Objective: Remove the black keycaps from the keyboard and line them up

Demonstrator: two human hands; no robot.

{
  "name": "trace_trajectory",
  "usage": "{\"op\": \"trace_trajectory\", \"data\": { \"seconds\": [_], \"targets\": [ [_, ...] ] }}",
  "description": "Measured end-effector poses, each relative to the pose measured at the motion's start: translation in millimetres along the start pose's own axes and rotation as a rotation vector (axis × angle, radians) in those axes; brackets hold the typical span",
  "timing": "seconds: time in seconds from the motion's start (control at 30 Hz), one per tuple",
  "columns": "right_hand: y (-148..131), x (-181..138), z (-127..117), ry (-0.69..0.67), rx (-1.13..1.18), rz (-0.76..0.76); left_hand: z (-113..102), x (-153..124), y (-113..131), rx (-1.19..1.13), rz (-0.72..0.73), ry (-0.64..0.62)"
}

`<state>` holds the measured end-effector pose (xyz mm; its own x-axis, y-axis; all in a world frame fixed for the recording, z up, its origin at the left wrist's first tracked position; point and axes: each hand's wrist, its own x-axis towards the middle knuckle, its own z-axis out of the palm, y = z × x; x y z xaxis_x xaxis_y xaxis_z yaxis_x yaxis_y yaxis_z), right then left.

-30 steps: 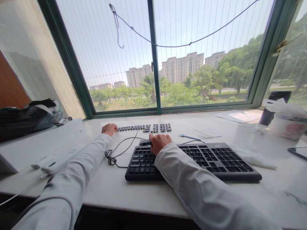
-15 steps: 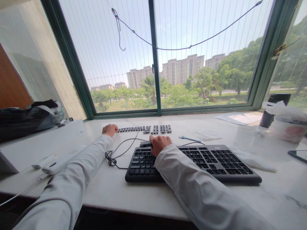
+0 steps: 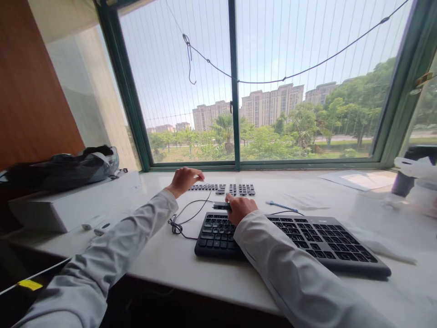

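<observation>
A black keyboard [image 3: 341,241] lies on the table, most of its key places without caps; caps sit on its left end. My right hand [image 3: 241,209] is above the keyboard's rear left part, closed on a small dark flat tool [image 3: 221,206] that points left; its kind is unclear. Behind the keyboard, loose keycaps [image 3: 241,189] stand in rows. My left hand [image 3: 184,181] hovers at the left end of these rows, thumb and fingers pinched together. Whatever is between its fingertips is too small to make out.
A thin black cable [image 3: 175,226] lies bundled left of the keyboard. A blue stick-shaped tool [image 3: 282,207] lies behind it, near clear plastic film [image 3: 382,248]. White box [image 3: 78,200] with a dark bag stands left; paper [image 3: 358,179] and a bagged container [image 3: 423,191] are right.
My left hand has lifted from the left end of the keycap rows and moved right. My right hand stays near the keyboard's left part with the dark tool. The camera view has turned left.
</observation>
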<state>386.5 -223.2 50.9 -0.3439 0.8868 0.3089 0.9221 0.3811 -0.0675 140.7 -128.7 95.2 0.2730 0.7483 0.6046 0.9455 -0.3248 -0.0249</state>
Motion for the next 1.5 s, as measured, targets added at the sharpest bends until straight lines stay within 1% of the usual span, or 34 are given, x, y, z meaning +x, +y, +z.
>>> {"op": "trace_trajectory", "data": {
  "seconds": [0.07,0.1,0.13,0.2,0.27,0.33,0.4,0.5,0.53,0.6,0.73,0.83,0.93,1.0,1.1,1.2,1.3,1.5],
  "targets": [
    [1,1,2,0.053,0.051,0.014,-12,-11,23,-0.159,0.146,0.035],
    [2,2,4,0.079,0.092,0.029,-17,-16,32,-0.243,0.221,0.006],
    [3,3,5,0.106,0.149,0.044,-19,-22,39,-0.334,0.292,-0.059],
    [4,6,7,0.178,0.312,0.067,-18,-32,48,-0.541,0.357,-0.242],
    [5,8,8,0.269,0.532,0.081,-11,-40,52,-0.726,0.352,-0.387],
    [4,10,9,0.334,0.8,0.104,-1,-46,52,-0.823,0.354,-0.461],
    [0,11,10,0.322,1.11,0.119,7,-50,50,-0.843,0.39,-0.498],
    [-9,13,14,0.233,1.546,0.101,14,-54,46,-0.834,0.435,-0.552],
    [-13,13,15,0.209,1.645,0.09,15,-55,45,-0.828,0.449,-0.56],
    [-19,12,17,0.178,1.761,0.069,16,-56,42,-0.819,0.49,-0.561],
    [-30,10,19,0.178,1.824,0.057,20,-57,38,-0.823,0.543,-0.549],
    [-37,9,23,0.195,1.798,0.118,22,-59,39,-0.843,0.537,-0.528],
    [-40,10,28,0.185,1.763,0.194,21,-61,43,-0.856,0.538,-0.48],
    [-41,11,31,0.192,1.781,0.217,19,-62,45,-0.856,0.543,-0.466],
    [-42,11,31,0.194,1.836,0.217,20,-64,48,-0.864,0.527,-0.474],
    [-42,10,29,0.179,1.875,0.2,25,-65,49,-0.871,0.471,-0.464],
    [-43,9,27,0.201,1.899,0.195,31,-66,51,-0.878,0.434,-0.457],
    [-46,7,27,0.182,1.838,0.169,29,-66,52,-0.883,0.423,-0.482]
  ]
}}
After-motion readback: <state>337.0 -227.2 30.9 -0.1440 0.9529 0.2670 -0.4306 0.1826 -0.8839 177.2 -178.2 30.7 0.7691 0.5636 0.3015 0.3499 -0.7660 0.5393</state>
